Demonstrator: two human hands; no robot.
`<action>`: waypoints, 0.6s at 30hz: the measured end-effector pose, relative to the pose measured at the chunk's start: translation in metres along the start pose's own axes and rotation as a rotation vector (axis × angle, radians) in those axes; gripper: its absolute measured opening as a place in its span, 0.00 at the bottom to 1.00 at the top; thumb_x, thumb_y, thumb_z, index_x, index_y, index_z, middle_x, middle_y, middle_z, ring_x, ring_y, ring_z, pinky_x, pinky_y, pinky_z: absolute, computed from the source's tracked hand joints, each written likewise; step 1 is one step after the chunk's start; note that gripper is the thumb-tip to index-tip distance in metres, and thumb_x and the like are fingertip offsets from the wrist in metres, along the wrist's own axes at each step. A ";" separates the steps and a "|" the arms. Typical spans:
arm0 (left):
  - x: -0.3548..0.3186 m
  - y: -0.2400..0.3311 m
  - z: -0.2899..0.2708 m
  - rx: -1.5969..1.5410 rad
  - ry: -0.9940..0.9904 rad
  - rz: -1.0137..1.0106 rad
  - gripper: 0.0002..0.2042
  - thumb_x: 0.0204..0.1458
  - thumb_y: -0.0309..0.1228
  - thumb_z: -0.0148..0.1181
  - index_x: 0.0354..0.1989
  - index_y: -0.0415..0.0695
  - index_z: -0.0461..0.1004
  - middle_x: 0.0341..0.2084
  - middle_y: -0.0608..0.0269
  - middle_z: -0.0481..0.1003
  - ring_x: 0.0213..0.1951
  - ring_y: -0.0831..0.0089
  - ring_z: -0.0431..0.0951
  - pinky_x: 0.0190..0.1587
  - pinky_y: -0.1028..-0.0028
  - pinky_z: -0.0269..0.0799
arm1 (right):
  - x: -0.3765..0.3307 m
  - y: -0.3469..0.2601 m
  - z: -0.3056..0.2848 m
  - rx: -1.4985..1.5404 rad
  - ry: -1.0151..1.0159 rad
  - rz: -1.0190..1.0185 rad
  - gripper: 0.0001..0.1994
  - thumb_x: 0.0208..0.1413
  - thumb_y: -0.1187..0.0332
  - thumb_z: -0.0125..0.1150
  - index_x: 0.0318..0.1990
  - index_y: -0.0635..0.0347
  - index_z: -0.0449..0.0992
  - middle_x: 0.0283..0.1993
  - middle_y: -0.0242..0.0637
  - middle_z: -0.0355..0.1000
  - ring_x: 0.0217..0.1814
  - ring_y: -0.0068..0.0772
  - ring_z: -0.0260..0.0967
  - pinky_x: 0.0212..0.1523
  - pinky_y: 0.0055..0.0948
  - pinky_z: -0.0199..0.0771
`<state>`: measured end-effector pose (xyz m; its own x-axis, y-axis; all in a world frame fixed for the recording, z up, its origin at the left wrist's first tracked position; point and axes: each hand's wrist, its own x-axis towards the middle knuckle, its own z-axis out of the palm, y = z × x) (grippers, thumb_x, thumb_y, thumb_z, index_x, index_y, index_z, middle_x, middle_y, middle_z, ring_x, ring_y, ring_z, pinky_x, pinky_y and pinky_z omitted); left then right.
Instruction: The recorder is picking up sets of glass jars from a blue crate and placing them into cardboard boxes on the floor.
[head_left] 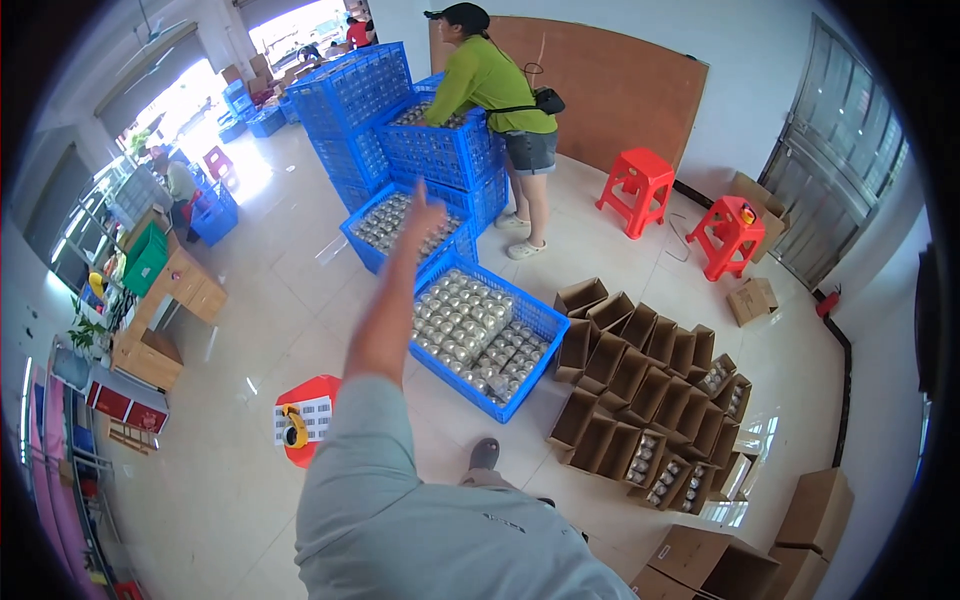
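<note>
My left arm reaches forward, and my left hand [424, 218] is raised with the index finger stretched out and the other fingers partly curled; nothing shows in it. In the picture it overlaps a blue crate [364, 254] full of round, silvery, clear-wrapped items. Whether it touches them I cannot tell. Nearer to me stands another blue crate [533, 384], filled with rows of the same items [450, 320], some stacked higher on the left. My right hand is out of sight.
Open cardboard boxes [640, 385] stand in rows at right, several holding silvery items. A person in green [500, 75] reaches into stacked blue crates [440, 155]. Red stools [640, 185] stand beyond. Left of me, a red stool [322, 388] carries label sheets and a yellow tape dispenser [294, 428].
</note>
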<state>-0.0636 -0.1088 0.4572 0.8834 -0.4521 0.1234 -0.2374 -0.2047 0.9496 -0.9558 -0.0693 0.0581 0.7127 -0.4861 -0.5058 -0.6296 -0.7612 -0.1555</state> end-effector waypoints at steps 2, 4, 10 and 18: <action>0.036 0.130 -0.038 0.064 0.027 0.159 0.45 0.41 0.25 0.58 0.71 0.49 0.43 0.23 0.52 0.78 0.18 0.68 0.78 0.19 0.69 0.72 | 0.008 0.003 -0.021 -0.009 0.110 -0.035 0.13 0.50 0.57 0.58 0.35 0.57 0.77 0.32 0.45 0.77 0.31 0.40 0.76 0.27 0.36 0.72; 0.057 0.199 -0.087 0.253 0.050 0.182 0.47 0.44 0.28 0.58 0.72 0.51 0.36 0.24 0.56 0.78 0.19 0.68 0.78 0.22 0.69 0.72 | 0.019 -0.011 -0.035 -0.019 0.156 -0.081 0.14 0.51 0.57 0.58 0.36 0.57 0.77 0.32 0.45 0.77 0.31 0.40 0.76 0.27 0.36 0.72; 0.078 0.250 -0.149 0.381 0.064 0.040 0.44 0.47 0.32 0.54 0.72 0.55 0.33 0.31 0.60 0.78 0.25 0.71 0.77 0.33 0.63 0.74 | 0.075 -0.067 -0.165 1.454 0.233 0.658 0.14 0.56 0.62 0.52 0.44 0.60 0.73 0.31 0.39 0.77 0.30 0.30 0.74 0.28 0.28 0.71; 0.028 0.149 -0.092 0.243 0.002 0.351 0.28 0.46 0.28 0.57 0.61 0.46 0.65 0.26 0.58 0.79 0.18 0.71 0.76 0.23 0.71 0.72 | 0.054 -0.096 -0.108 1.180 0.193 0.446 0.13 0.55 0.63 0.54 0.43 0.61 0.75 0.31 0.38 0.77 0.32 0.29 0.74 0.31 0.30 0.71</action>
<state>-0.0369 -0.0723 0.6285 0.7327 -0.5290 0.4281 -0.6122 -0.2376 0.7541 -0.8239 -0.0689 0.1376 0.3405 -0.7296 -0.5930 -0.6463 0.2765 -0.7112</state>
